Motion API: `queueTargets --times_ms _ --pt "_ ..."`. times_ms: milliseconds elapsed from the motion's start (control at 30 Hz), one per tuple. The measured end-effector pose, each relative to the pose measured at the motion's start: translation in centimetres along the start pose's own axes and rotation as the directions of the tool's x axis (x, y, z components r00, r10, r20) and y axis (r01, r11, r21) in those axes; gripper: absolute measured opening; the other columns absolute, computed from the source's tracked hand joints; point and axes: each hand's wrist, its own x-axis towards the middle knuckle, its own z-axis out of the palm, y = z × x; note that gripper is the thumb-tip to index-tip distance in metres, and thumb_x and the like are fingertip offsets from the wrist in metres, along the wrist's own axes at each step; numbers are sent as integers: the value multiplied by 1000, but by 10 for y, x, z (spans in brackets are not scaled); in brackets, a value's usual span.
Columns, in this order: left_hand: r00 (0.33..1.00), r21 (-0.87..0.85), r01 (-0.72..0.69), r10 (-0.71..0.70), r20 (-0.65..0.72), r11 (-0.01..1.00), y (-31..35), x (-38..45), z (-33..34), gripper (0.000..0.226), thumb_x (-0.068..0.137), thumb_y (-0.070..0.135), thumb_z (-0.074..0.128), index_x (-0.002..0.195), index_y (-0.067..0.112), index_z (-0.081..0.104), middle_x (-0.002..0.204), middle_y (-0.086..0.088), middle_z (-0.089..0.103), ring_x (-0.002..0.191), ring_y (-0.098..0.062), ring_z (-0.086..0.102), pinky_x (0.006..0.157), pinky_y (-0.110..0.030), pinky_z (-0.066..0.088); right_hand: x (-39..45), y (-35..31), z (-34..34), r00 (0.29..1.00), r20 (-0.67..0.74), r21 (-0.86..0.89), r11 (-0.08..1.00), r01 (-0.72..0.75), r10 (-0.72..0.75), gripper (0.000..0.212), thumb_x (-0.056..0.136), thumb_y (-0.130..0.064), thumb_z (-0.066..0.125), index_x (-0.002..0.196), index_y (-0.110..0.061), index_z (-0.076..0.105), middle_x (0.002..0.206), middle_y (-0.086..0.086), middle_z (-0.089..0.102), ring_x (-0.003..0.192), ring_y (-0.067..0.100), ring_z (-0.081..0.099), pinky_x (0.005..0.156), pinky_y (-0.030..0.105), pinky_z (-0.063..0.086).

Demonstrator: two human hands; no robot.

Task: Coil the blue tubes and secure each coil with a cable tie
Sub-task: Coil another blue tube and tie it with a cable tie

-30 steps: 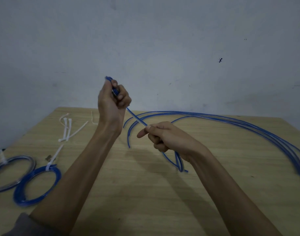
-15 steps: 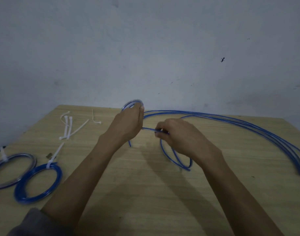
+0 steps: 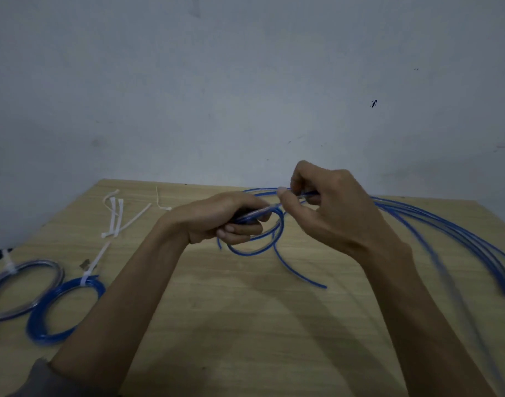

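A thin blue tube point(image 3: 257, 247) forms a small loop above the middle of the wooden table point(image 3: 245, 325). My left hand point(image 3: 228, 219) is closed around the loop's top. My right hand point(image 3: 328, 207) pinches the same tube just to the right, slightly higher. A free end of tube point(image 3: 300, 273) trails toward me. Several long blue tubes point(image 3: 457, 233) arc away to the right edge. Loose white cable ties point(image 3: 116, 216) lie at the back left.
Two finished coils sit at the left, each with a white tie: a blue coil point(image 3: 65, 308) and a paler coil point(image 3: 25, 287) partly cut off by the frame. A grey wall point(image 3: 245, 81) stands right behind the table's far edge.
My left hand came down from head height to just above the table. A small loop has formed in the tube, and my right hand has risen and moved right along it.
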Motion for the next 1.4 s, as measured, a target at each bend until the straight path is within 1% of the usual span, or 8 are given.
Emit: queueTargets --times_ms 100,333,600,767,867,967,1267,1400 --pt "1000 54 1 -1 -1 999 1 0 3 35 105 25 32 72 15 31 49 0 18 38 -11 12 40 -25 9 -1 -2 -16 972 219 230 964 -134 83 33 90 -45 70 72 -20 56 53 -9 45 49 6 38 51 18 34" --pt "999 172 -51 53 -6 984 11 -1 17 38 105 22 28 70 16 43 53 -4 38 42 -15 23 44 -27 18 -2 -2 -18 915 403 202 972 -122 31 38 97 -40 61 69 -15 64 53 -7 38 48 8 32 49 16 27" --pt "992 -141 -89 75 -101 986 11 2 18 36 102 27 35 67 21 35 59 2 8 47 -11 4 46 -27 4 0 4 -9 968 212 81 985 -153 133 42 95 -54 55 69 -21 54 49 -7 40 46 10 37 49 27 31" --pt "988 -518 -152 143 -57 842 9 1 3 33 92 31 43 61 22 34 52 8 10 39 -7 4 39 -22 6 4 12 -3 989 91 172 976 -131 116 23 98 -45 56 96 -23 61 70 -6 58 55 8 47 51 14 34" --pt "976 -602 -196 214 -42 774 7 2 1 34 94 31 39 61 22 36 50 8 11 38 -8 4 39 -22 7 5 13 -3 973 190 273 944 -183 134 17 99 -37 60 102 -23 67 75 -20 63 63 2 55 59 13 39" --pt "943 -691 -287 323 -81 664 6 1 -4 34 94 29 37 61 22 38 49 9 11 36 -8 5 40 -24 6 3 15 -11 922 371 380 887 -263 114 14 98 -27 62 107 -18 70 84 -11 75 81 1 66 71 15 47" --pt "846 -808 -430 492 -205 402 6 -1 -10 30 95 25 36 66 21 35 48 8 15 36 -10 9 39 -22 12 6 -1 2 922 325 676 630 -383 212 23 90 -20 73 110 -11 66 78 5 67 58 12 51 60 21 47" --pt "835 -809 -438 510 -204 393 7 2 -5 29 96 25 33 67 20 35 49 7 16 37 -10 10 39 -23 15 6 -2 9 924 310 695 609 -381 224 13 92 -14 70 100 -5 74 69 -4 65 56 4 48 57 14 40"
